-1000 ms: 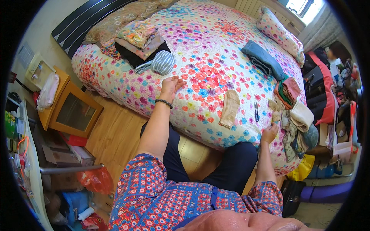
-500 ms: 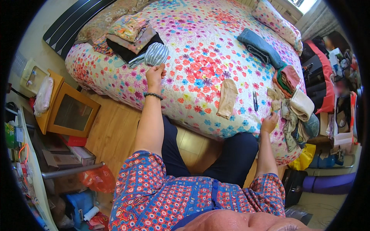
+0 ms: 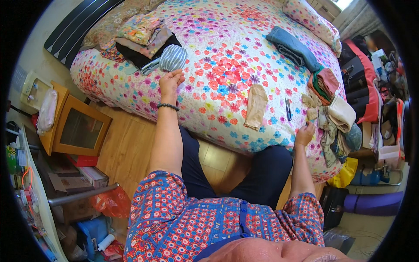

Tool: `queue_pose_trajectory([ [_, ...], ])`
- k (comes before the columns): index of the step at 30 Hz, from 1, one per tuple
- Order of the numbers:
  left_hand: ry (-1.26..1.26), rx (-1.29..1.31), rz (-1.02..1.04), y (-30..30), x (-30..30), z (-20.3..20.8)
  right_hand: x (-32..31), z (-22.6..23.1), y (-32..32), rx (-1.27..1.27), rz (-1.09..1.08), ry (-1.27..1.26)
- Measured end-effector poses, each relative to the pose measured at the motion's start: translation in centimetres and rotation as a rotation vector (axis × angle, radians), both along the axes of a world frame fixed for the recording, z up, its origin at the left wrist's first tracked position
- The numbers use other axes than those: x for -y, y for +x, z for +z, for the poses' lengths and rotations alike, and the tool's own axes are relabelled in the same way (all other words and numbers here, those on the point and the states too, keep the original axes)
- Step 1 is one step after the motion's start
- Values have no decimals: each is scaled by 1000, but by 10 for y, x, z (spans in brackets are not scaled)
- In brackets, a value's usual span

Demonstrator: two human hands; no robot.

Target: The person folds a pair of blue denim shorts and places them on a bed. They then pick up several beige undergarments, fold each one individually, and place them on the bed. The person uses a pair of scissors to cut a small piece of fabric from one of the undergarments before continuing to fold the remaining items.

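On the flowered bedspread, a grey-and-white striped cloth bundle (image 3: 173, 58) sits in front of a pile of folded clothes (image 3: 146, 37). My left hand (image 3: 171, 84), a dark bead bracelet at its wrist, is at the bundle's near edge. Its fingers are loosely bent and a little apart, with nothing seen in them. At the right, my right hand (image 3: 304, 134) has its fingertips closed at the lower end of a crumpled tan sock (image 3: 311, 113); the exact grip is small. A second tan sock (image 3: 255, 107) lies flat between the hands, beside dark thread snips (image 3: 288, 109).
Rolled jeans (image 3: 293, 49) and a heap of crumpled clothes (image 3: 342, 114) lie along the bed's right side. A wooden cabinet (image 3: 83, 126) stands left of the bed. Lower left, a cluttered shelf has a metal bar (image 3: 83, 195). A yellow bag (image 3: 344, 174) hangs at the right.
My left hand's fingers have loosened from a pinch at the striped bundle's edge. The right hand stays by the crumpled tan sock. The whole view has shifted slightly.
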State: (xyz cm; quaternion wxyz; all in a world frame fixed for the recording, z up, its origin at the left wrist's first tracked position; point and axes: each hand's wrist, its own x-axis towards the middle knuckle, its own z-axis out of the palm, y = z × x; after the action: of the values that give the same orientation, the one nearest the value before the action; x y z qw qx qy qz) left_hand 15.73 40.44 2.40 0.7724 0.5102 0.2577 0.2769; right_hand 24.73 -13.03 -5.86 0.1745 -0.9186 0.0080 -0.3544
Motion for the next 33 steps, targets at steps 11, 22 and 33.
queue_pose_trajectory([
  [11, 1087, -410, -168, -9, 1, -17, 2, -2, 0, -5, -14, -12],
  [22, 481, -304, -124, -20, -27, -23, 1, -2, 2, -20, -36, -16],
  [33, 1217, -642, -84, -18, 1, -45, 4, -10, 6, -45, 7, -27],
])
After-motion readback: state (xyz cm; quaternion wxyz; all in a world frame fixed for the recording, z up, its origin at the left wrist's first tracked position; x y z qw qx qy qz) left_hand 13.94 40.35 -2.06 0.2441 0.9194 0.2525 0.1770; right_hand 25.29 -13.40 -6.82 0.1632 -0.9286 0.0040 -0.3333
